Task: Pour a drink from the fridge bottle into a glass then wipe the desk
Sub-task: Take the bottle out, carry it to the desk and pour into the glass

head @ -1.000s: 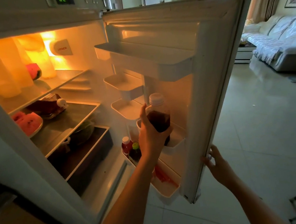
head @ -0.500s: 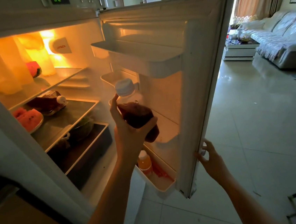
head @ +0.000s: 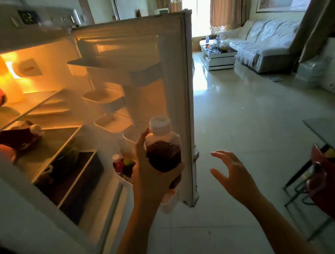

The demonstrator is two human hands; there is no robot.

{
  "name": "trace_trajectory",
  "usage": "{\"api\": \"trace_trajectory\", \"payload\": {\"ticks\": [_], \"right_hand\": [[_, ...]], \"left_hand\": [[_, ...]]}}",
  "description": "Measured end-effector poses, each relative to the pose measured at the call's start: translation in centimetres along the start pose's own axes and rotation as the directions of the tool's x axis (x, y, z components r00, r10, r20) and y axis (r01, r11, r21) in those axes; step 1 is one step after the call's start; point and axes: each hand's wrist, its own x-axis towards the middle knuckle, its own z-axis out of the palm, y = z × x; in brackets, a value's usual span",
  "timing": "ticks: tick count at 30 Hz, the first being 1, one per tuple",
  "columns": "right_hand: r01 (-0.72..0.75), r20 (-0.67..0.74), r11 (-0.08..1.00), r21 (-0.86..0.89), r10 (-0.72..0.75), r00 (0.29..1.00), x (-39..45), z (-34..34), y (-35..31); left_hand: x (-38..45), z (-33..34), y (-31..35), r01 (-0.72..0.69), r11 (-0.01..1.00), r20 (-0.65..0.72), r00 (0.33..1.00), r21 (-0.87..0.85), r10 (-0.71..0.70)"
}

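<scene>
A clear plastic bottle (head: 163, 148) with a white cap, partly filled with dark red drink, is upright in front of the open fridge door (head: 180, 84). My left hand (head: 149, 178) grips it round the lower body, out of the door shelves. Just right of the door's edge, my right hand (head: 232, 173) hovers with fingers spread, holding nothing and apart from the door. No glass or desk is in view.
The lit fridge interior (head: 37, 111) holds another dark bottle lying on a shelf (head: 16, 135) and small bottles (head: 119, 165) in the lower door rack. A red bag on a wire stand (head: 334, 190) is at right. Tiled floor leads to a sofa (head: 265, 42) and coffee table (head: 219, 56).
My left hand has drawn the bottle out of the door shelf and back upright toward me. My right hand has let go of the door's edge and opened. My view turned right.
</scene>
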Motion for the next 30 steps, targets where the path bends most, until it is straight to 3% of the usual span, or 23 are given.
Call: {"api": "trace_trajectory", "payload": {"ticks": [5,9,14,20,30], "right_hand": [[-0.077,0.011,0.992,-0.097,0.078,0.997,-6.7,-3.1,-0.7],[-0.173,0.045,0.974,-0.148,0.181,0.982,-11.2,-5.8,0.7],[-0.243,0.099,0.962,-0.127,0.256,0.962,-13.5,-9.6,4.1],[-0.315,0.137,0.941,-0.123,0.33,0.934,-12.7,-13.4,11.8],[-0.238,0.274,0.95,-0.2,0.288,0.918,-4.5,-21.4,24.0]], "left_hand": [[-4.7,1.9,0.1,-0.067,0.995,0.101,0.992,-0.072,0.074],[-7.7,4.6,0.1,-0.01,0.987,0.247,0.968,-0.161,0.05],[-9.8,9.5,1.0,0.06,0.989,0.35,0.937,-0.132,-0.01],[-9.7,17.3,3.4,0.043,0.996,0.382,0.924,-0.075,-0.011],[-6.6,31.3,7.6,0.16,0.987,0.262,0.954,-0.033,-0.146]]}}
